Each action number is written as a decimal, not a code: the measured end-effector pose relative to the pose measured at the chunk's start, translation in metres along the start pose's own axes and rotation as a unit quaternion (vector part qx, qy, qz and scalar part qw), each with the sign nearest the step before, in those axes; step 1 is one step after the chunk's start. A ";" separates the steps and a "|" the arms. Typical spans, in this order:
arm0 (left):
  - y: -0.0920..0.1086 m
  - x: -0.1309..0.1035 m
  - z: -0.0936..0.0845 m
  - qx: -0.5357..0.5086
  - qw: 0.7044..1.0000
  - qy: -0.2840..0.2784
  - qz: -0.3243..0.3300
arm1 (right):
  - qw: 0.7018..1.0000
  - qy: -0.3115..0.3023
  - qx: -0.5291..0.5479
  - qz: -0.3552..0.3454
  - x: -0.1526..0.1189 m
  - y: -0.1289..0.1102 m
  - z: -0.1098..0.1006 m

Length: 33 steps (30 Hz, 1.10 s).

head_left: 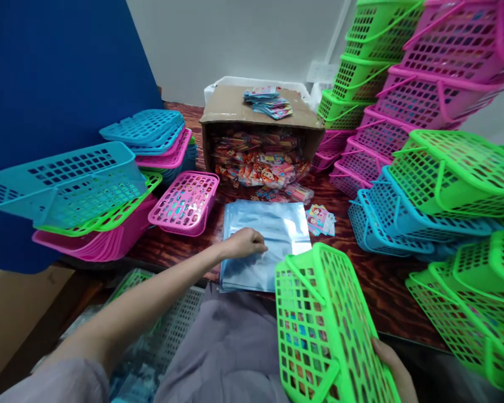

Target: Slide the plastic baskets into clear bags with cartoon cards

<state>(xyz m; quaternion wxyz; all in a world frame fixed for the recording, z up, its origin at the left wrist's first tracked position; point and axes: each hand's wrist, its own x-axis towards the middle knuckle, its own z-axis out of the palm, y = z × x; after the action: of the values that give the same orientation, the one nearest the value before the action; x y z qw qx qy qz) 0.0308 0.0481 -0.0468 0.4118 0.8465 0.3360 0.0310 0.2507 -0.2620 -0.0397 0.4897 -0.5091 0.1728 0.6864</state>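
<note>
My left hand [246, 244] is over a stack of clear bluish plastic bags [269, 224], its fingers curled together at the top sheet. Whether a bag's film is pinched between them, I cannot make out. At the lower right, my right hand [392, 366] grips a bright green lidded plastic basket [340, 324] by its side. The basket is tilted, with its perforated lid facing right and colourful items showing through the holes. Most of my right hand's fingers are hidden behind it. Just right of the bags lie small printed cards [320, 219].
Behind the bags, an open carton [222, 112] holds packaged items, with more cards [269, 102] on top. Blue, pink and green baskets [67, 184] are stacked left, near a pink lidded basket [187, 201]. Tall basket stacks [437, 101] and lidded green baskets [466, 173] crowd the right.
</note>
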 end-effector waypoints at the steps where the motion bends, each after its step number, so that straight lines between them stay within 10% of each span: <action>1: 0.001 0.001 -0.001 -0.009 1.000 0.000 0.000 | 1.000 -0.023 0.002 0.009 -0.001 0.001 0.013; 7: 0.002 0.001 -0.004 -0.064 0.998 0.006 0.006 | 0.995 -0.102 0.004 0.019 0.000 0.019 0.070; 18: 0.000 -0.004 -0.004 -0.085 0.995 0.054 0.016 | 0.997 -0.020 -0.013 -0.079 0.006 0.035 0.077; 28: 0.010 -0.102 0.021 0.070 0.969 0.217 0.091 | 0.995 -0.040 -0.025 -0.082 -0.003 0.044 0.095; 33: 0.011 -0.107 0.036 0.182 0.960 0.201 0.075 | 0.990 -0.002 -0.061 -0.124 0.001 0.041 0.091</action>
<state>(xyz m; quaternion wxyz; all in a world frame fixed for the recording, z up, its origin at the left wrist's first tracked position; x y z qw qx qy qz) -0.0342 -0.0452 -0.0388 0.1712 0.9063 0.3474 0.1693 0.1675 -0.2134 -0.0128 0.5391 -0.5541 0.0651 0.6309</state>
